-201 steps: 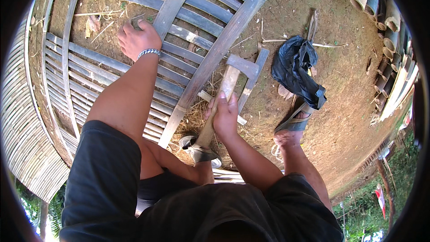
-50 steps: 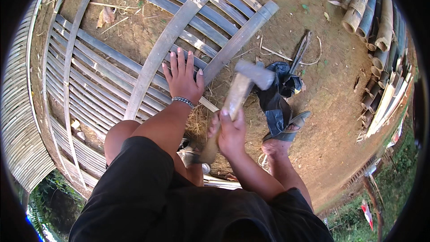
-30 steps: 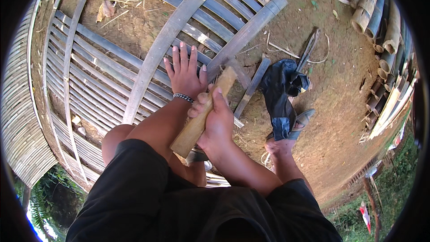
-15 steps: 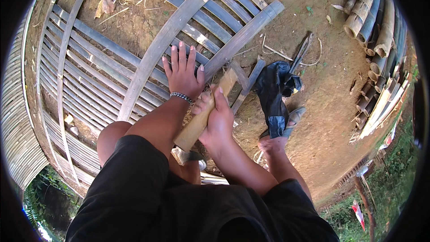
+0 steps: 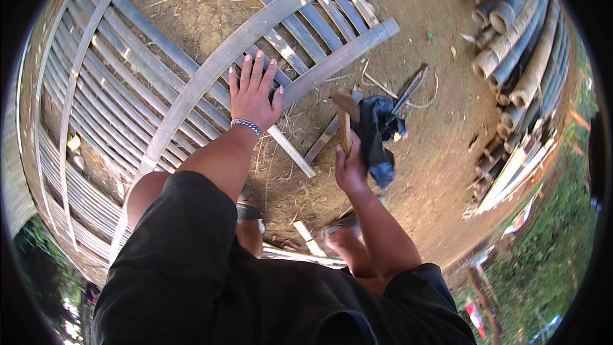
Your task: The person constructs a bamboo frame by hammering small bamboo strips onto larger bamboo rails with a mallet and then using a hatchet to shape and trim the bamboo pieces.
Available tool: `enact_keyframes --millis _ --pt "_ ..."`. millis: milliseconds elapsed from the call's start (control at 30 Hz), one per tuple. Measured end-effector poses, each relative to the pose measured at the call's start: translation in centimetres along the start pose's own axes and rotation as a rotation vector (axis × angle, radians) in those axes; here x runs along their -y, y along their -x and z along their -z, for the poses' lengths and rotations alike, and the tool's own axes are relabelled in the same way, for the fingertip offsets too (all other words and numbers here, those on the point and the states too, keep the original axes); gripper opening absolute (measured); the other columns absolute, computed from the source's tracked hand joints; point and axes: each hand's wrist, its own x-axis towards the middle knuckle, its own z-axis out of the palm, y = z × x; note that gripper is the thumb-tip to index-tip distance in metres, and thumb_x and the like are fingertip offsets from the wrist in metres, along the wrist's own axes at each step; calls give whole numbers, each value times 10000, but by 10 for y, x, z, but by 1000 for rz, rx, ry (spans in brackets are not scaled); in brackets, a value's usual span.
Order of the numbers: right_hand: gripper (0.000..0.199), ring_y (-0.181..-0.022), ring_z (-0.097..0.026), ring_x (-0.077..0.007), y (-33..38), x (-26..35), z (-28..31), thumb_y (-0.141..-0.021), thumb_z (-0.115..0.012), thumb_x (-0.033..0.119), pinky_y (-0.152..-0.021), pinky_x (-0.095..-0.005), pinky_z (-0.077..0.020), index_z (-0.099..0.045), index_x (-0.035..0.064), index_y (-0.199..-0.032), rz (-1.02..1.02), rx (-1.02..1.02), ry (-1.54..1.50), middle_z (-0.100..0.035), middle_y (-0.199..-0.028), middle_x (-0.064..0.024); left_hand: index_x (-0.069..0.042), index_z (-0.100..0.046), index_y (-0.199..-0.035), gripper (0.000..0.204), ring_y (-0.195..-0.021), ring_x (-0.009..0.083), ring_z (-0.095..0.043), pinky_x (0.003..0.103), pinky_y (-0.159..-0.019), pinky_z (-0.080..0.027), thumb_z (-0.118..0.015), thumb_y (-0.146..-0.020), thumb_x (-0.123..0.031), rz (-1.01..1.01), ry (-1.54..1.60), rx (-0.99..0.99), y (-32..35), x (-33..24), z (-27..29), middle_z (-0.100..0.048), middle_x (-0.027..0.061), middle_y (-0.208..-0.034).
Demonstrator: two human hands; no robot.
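My left hand (image 5: 255,97) lies flat on the slatted bamboo panel (image 5: 220,61), fingers stretched out, near the corner where the thick end rail (image 5: 338,61) meets the slats. A chain bracelet circles that wrist. To its right, my right hand (image 5: 351,169) is closed round the wooden handle of a hammer (image 5: 345,129). The hammer's brownish head is at the far end, held apart from the panel; its exact shape is hard to make out. Just beyond the right hand, a crumpled black plastic bag (image 5: 377,121) lies on the ground. Pale bamboo strips (image 5: 292,152) lie between my hands.
Bamboo poles (image 5: 511,51) are stacked at the right, with split pale pieces (image 5: 511,179) at their near end. A dark stick-like piece (image 5: 410,87) lies beyond the bag. Short strips (image 5: 309,239) lie by my feet. Bare earth (image 5: 428,179) surrounds these things.
My right hand has moved right, away from my left hand, carrying the hammer, which now points more upright. The left hand stays on the panel. The whole view has shifted somewhat.
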Motion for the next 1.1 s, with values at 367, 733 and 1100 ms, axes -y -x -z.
enact_keyframes --millis 367,733,1100 --pt "371 -927 -678 -438 -83 -83 48 -927 -667 117 -780 -492 -564 -523 18 -1254 609 268 60 -682 -1114 -230 -185 -409 -1547 674 -1546 318 -208 561 -1249 -123 -592 -937 -404 -4 -100 -98 4 1 -2 -280 92 -1661" --pt "416 -908 -691 -419 -136 -86 69 -883 -708 134 -760 -504 -560 -544 51 -1256 696 413 305 -699 -1009 -213 -211 -319 -1590 676 -1557 268 -181 538 -1271 -106 -504 -993 -469 0 -276 -139 10 -3 -19 -234 66 -1678" --pt "384 -861 -698 -364 -207 -85 90 -843 -731 125 -738 -463 -572 -580 84 -1194 972 437 452 -701 -965 -146 -221 -300 -1598 681 -1560 266 -170 523 -1278 -98 -497 -999 -481 11 -306 -115 11 -3 -16 -208 61 -1687"
